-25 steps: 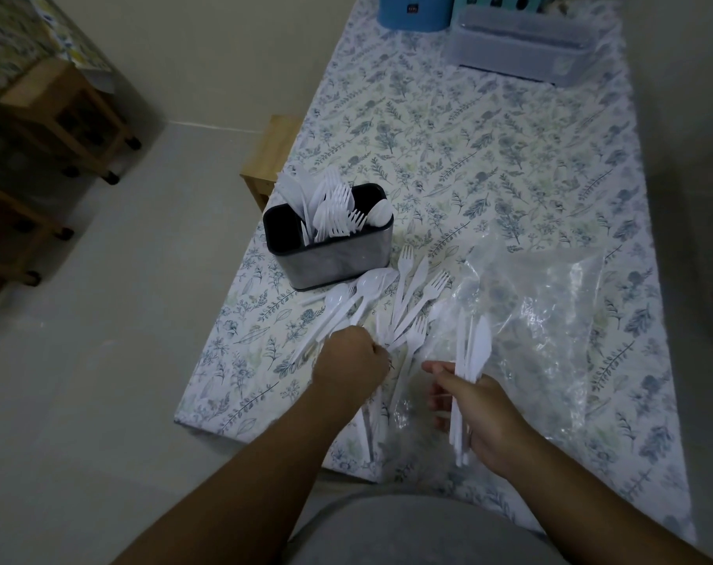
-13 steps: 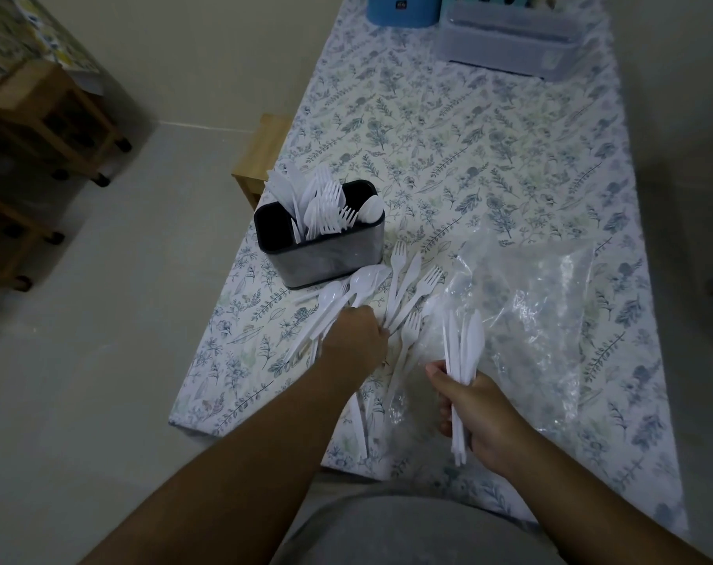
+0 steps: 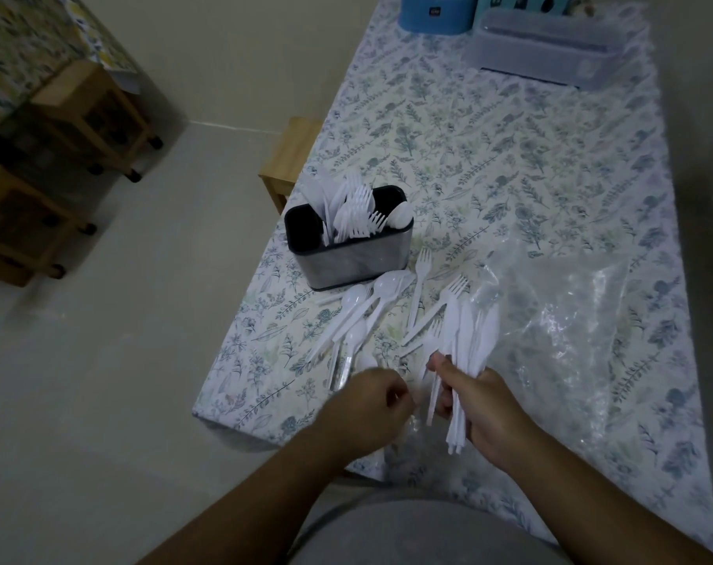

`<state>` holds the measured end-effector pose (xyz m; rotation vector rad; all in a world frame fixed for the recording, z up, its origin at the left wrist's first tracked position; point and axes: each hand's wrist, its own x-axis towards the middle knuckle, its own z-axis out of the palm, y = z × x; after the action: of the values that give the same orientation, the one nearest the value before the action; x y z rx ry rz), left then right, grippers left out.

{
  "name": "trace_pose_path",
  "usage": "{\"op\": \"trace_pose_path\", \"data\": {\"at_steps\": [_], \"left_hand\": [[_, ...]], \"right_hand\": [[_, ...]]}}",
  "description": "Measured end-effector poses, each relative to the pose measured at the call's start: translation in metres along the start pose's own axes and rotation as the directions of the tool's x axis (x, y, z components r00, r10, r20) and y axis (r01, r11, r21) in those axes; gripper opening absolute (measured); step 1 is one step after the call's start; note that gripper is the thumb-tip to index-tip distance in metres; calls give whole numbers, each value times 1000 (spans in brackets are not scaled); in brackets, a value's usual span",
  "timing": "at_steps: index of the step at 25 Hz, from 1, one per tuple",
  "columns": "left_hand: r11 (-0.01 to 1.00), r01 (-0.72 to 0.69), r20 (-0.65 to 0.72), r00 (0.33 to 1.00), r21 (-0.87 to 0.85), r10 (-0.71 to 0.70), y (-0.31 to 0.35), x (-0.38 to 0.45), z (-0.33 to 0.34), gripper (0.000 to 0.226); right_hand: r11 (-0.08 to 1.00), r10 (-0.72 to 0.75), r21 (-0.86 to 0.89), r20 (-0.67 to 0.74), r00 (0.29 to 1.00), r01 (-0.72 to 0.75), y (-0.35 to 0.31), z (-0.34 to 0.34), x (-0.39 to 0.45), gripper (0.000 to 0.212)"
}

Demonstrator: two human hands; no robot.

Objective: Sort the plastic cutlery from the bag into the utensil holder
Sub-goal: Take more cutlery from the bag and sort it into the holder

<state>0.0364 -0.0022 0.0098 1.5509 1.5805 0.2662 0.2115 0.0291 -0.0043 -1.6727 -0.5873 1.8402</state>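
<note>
Several white forks and knives already stand in the black utensil holder, which sits on the floral tabletop up and to the left of both hands. Just below it, loose spoons lie fanned on the cloth, bowls toward the holder and handles running back toward the person; a few loose forks lie beside them at much the same slant. The left hand hovers at the near ends of those handles with its fingers curled in; whether it pinches anything I cannot tell, since the knuckles hide the fingertips. Just to its right, nearly touching, the right hand grips a bundle of knives, blades pointing up and away, handles poking out below the palm. Further right the clear plastic bag lies crumpled and flat, apparently emptied. What matters for the next move, I would say, is that the bundle's long axis already points roughly toward the holder, so the right hand need only carry it forward and left and tip it handle-down into a compartment; the left hand is nearer the spoons.
</note>
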Motion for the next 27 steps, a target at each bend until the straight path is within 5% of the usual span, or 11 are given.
{"op": "trace_pose_path", "data": {"at_steps": [3, 6, 11, 17, 21, 27], "left_hand": [[977, 88, -338, 941, 193, -18, -35, 21, -10, 58], [922, 204, -266, 957, 329, -117, -44, 44, -8, 83], [924, 27, -83, 997, 382, 5, -7, 37, 22, 75], [960, 165, -492, 870, 225, -34, -49, 73, -31, 46], [913, 198, -501, 865, 357, 8, -67, 91, -49, 33], [980, 194, -593, 794, 33, -137, -54, 49, -34, 12]], "right_hand": [[998, 59, -15, -6, 998, -60, 3, 2, 2, 32], [997, 81, -1, 23, 996, -81, 6, 1, 1, 35], [998, 58, -31, 49, 997, -56, 3, -1, -4, 38], [998, 53, -20, 5, 999, -52, 2, -10, -10, 21], [995, 35, -90, 1, 999, -35, 5, -9, -13, 11], [999, 41, -31, -12, 999, -41, 3, -5, -9, 17]]}}
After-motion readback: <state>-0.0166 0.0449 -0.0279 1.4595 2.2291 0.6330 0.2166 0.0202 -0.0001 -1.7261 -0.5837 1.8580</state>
